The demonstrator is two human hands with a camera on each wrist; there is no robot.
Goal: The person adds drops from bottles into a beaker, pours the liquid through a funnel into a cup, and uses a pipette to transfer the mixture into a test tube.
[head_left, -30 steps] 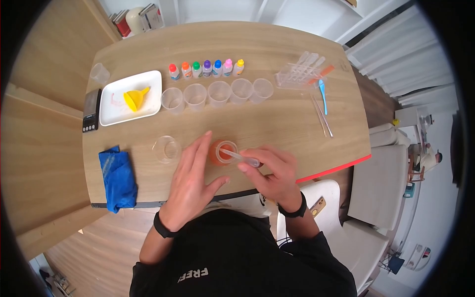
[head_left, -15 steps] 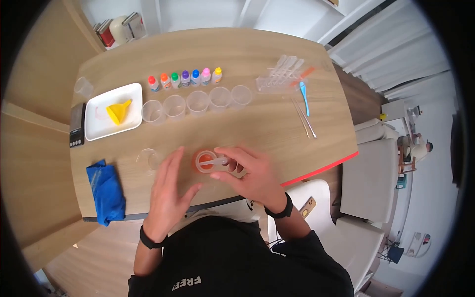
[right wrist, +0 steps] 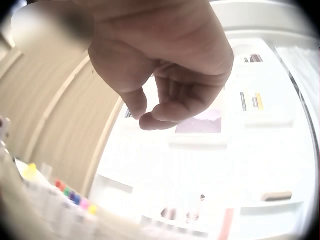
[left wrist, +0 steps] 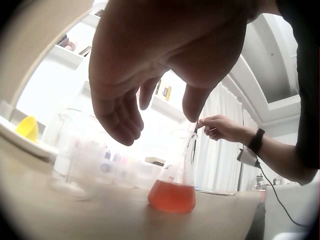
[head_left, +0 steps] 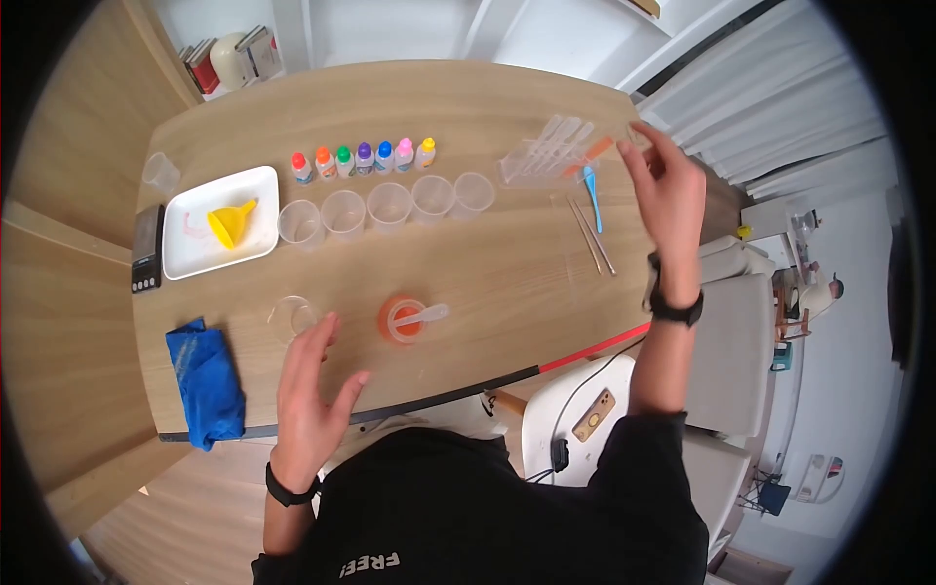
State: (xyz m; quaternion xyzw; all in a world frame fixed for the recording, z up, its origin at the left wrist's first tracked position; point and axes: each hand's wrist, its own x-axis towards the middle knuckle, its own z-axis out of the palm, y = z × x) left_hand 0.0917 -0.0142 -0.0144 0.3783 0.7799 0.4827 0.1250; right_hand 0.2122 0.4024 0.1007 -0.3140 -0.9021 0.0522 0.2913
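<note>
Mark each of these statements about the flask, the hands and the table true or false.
1. The flask holds orange liquid. True.
2. The right hand grips the flask. False: it is raised near the test tube rack, holding nothing.
3. A pipette rests in the flask's mouth. True.
4. The yellow funnel stands in a cup. False: it lies on the white tray.
5. The left hand is open, apart from the flask. True.
</note>
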